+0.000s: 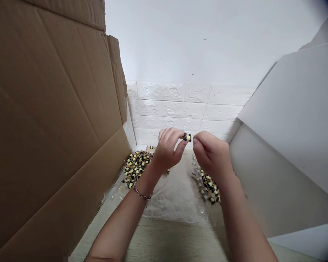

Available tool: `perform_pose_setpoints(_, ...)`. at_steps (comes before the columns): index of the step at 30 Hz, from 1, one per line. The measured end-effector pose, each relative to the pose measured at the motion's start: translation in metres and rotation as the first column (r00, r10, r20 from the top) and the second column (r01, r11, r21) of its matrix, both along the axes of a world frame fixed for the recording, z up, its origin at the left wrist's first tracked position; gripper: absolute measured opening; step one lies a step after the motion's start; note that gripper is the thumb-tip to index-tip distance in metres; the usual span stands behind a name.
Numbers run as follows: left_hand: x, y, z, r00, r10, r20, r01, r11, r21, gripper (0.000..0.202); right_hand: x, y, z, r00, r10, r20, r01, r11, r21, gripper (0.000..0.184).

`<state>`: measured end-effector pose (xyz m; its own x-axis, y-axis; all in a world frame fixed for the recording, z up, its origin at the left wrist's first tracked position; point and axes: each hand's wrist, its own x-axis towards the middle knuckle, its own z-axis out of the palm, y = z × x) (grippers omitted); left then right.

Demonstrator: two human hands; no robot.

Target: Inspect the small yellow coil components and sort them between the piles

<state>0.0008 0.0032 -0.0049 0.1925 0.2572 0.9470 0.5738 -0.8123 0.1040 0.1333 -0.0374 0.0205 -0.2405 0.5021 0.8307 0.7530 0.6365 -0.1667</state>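
My left hand [168, 149] and my right hand [211, 154] are raised together above the work surface, both pinching one small black-and-yellow component [187, 137] between their fingertips. A thin bracelet [141, 193] circles my left wrist. Below my left hand lies a heap of several similar black-and-yellow pieces [136, 167]. A second, looser pile of the same pieces [207, 187] lies under my right wrist, partly hidden by the forearm.
A clear plastic sheet [175, 196] covers the pale table. A tall brown cardboard wall [51, 127] stands on the left, a white panel [292, 138] on the right. A white brick-pattern wall [180, 109] closes the back.
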Motion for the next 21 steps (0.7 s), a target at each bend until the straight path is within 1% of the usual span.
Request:
perform_pose_setpoints(3, 0.0, -0.002, 0.004, 0.993, -0.113, -0.041, 0.109, 0.989, -0.097, 0.01, 0.004, 0.001, 0.001, 1.0, -0.013, -0.008, 0.013, 1.0, 0.007, 0.02)
perform_pose_setpoints(7, 0.0, -0.004, 0.006, 0.98, -0.194, -0.035, 0.184, 0.966, -0.183, 0.011, 0.007, 0.004, 0.0, 1.0, -0.026, 0.003, 0.026, 0.999, 0.021, 0.019)
perform_pose_setpoints(11, 0.002, -0.005, 0.007, 0.962, -0.272, 0.017, 0.267, 0.933, -0.242, 0.011, 0.007, 0.005, 0.0, 1.0, -0.028, 0.0, 0.028, 0.999, 0.018, 0.018)
perform_pose_setpoints(14, 0.004, -0.008, 0.008, 0.943, -0.316, 0.106, 0.333, 0.887, -0.321, 0.014, 0.008, 0.005, 0.001, 0.999, -0.034, -0.013, 0.035, 0.999, 0.012, 0.018)
perform_pose_setpoints(16, 0.006, -0.01, 0.008, 0.921, -0.344, 0.183, 0.389, 0.837, -0.384, 0.016, 0.007, 0.004, 0.001, 0.999, -0.051, -0.016, 0.052, 0.999, 0.015, 0.019)
perform_pose_setpoints(17, 0.008, -0.011, 0.007, 0.903, -0.361, 0.233, 0.428, 0.802, -0.416, 0.017, 0.007, 0.003, 0.001, 0.998, -0.065, -0.016, 0.065, 0.998, 0.02, 0.019)
perform_pose_setpoints(18, 0.01, -0.012, 0.007, 0.878, -0.381, 0.29, 0.477, 0.756, -0.448, 0.018, 0.007, 0.002, 0.002, 0.997, -0.079, -0.015, 0.079, 0.997, 0.026, 0.019)
perform_pose_setpoints(19, 0.011, -0.012, 0.006, 0.845, -0.402, 0.354, 0.532, 0.699, -0.477, 0.018, 0.007, 0.002, 0.002, 0.996, -0.092, -0.013, 0.093, 0.995, 0.034, 0.019)
perform_pose_setpoints(21, 0.015, -0.012, 0.005, 0.757, -0.432, 0.491, 0.651, 0.57, -0.502, 0.02, 0.007, 0.001, 0.002, 0.993, -0.117, -0.011, 0.118, 0.992, 0.053, 0.02)
